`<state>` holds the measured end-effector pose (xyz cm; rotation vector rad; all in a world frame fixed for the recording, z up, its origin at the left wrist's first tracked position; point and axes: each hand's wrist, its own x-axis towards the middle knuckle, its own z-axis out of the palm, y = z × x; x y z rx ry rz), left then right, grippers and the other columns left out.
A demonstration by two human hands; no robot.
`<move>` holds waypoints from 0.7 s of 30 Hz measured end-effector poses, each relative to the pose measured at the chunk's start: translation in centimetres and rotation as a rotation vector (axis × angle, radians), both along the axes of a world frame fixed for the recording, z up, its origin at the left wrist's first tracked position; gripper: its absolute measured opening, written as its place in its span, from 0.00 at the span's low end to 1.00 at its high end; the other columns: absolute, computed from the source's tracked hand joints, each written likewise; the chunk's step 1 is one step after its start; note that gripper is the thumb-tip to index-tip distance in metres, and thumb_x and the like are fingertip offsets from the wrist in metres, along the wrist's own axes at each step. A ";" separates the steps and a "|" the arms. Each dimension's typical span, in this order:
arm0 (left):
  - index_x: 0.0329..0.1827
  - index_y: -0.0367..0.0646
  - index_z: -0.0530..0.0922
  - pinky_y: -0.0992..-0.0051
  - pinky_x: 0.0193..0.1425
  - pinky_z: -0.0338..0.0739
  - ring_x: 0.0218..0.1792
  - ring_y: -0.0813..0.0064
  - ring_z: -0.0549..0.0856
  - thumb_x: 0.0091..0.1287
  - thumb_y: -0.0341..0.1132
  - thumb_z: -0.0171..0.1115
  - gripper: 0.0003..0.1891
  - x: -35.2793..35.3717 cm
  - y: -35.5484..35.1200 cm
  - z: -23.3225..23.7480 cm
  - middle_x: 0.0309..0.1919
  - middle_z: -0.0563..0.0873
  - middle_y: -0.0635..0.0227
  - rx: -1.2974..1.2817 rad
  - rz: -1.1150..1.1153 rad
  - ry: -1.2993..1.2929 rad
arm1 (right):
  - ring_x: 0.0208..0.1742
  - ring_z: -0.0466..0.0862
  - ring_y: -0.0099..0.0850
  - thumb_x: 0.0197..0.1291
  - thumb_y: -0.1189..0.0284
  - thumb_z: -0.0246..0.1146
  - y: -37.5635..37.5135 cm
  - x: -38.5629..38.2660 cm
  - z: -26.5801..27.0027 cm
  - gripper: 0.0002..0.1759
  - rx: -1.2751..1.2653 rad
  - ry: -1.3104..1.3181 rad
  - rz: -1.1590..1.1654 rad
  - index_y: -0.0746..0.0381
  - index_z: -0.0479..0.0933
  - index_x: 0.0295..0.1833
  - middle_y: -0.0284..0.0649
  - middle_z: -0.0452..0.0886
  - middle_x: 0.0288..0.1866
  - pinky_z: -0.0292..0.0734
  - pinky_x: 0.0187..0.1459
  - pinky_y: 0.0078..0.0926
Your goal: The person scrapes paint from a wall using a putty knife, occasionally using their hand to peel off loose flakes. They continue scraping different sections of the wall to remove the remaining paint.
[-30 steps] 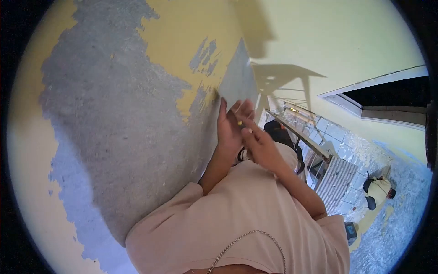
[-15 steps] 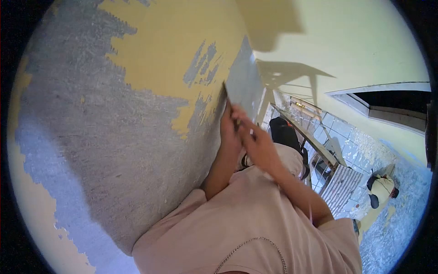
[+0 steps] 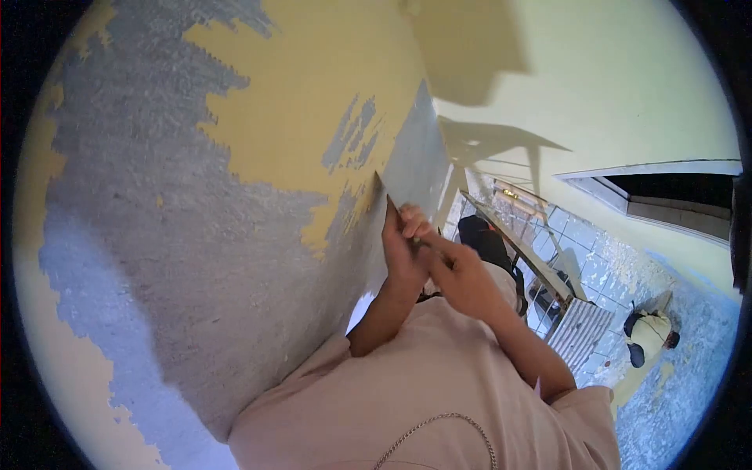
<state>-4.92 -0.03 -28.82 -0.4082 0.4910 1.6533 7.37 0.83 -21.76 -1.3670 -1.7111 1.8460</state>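
Watching from my distant post, I begin with the biggest thing, the long wall (image 3: 219, 204) that fills the left side of my view. Its face is rough grey over a broad area, and yellow coating (image 3: 313, 102) meets the grey in ragged edges near the corner. Beyond this corner is the pale wall (image 3: 603, 86), with a dark opening (image 3: 677, 192). Lower, over the tiles, I find a wooden beam (image 3: 521, 252) and a corrugated sheet (image 3: 580, 335); another person (image 3: 648, 337) is well apart, far below.

Now the hands. They meet before the chest, just beside the long wall, close to the lower end of the yellow. The left hand (image 3: 403, 249) has its fingers bent inward; I cannot tell if they close on something. The right hand (image 3: 471, 283) reaches over to it with fingers partly curled and blurred, so its grip I also cannot tell. The smallest is a dark pointed shape (image 3: 391, 208) at the upper side of the left hand, perhaps a thin blade, but I am not sure.

In my judgement, the step in hand is a small adjustment between the two hands, not contact with the wall. The next move calls for a steady left palm and gentle right fingers.
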 end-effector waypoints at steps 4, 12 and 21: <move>0.22 0.49 0.66 0.86 0.17 0.60 0.13 0.88 0.63 0.68 0.49 0.47 0.19 0.6 1.2 0.3 0.14 0.65 0.79 -0.117 0.005 0.131 | 0.22 0.77 0.37 0.60 0.64 0.52 0.1 -0.4 -1.4 0.18 -0.058 0.014 -0.053 0.61 0.73 0.53 0.55 0.75 0.23 0.71 0.30 0.32; 0.23 0.50 0.66 0.86 0.17 0.61 0.10 0.89 0.64 0.67 0.52 0.49 0.19 0.4 -1.2 0.4 0.14 0.67 0.81 -0.137 -0.001 0.014 | 0.25 0.79 0.40 0.60 0.67 0.52 -1.4 0.4 -0.9 0.18 0.005 0.073 -0.023 0.63 0.73 0.53 0.56 0.77 0.26 0.71 0.31 0.32; 0.23 0.50 0.67 0.85 0.20 0.64 0.13 0.88 0.65 0.68 0.49 0.48 0.18 -1.1 -3.8 -0.3 0.14 0.67 0.80 -0.081 -0.079 0.055 | 0.24 0.73 0.38 0.60 0.66 0.52 -4.1 -1.5 -0.9 0.18 0.110 0.039 -0.099 0.63 0.73 0.52 0.53 0.71 0.22 0.68 0.28 0.33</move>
